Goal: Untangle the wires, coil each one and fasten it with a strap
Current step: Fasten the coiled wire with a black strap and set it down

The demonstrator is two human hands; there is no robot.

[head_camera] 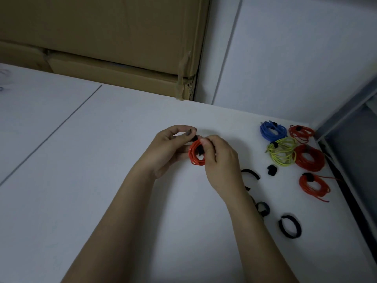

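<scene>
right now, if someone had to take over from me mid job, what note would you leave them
Left hand: holds the red wire coil from behind, fingertips pinching the end of the black strap.
Right hand: grip on the coil's right side, thumb pressing the strap where it passes through the coil.
Done: five strapped coils lie at the table's right edge: blue coil, yellow-green coil, three red coils.
Left: close the strap on the held coil and set it with the others. Spare straps lie near the right forearm. No loose wires in view.
</scene>
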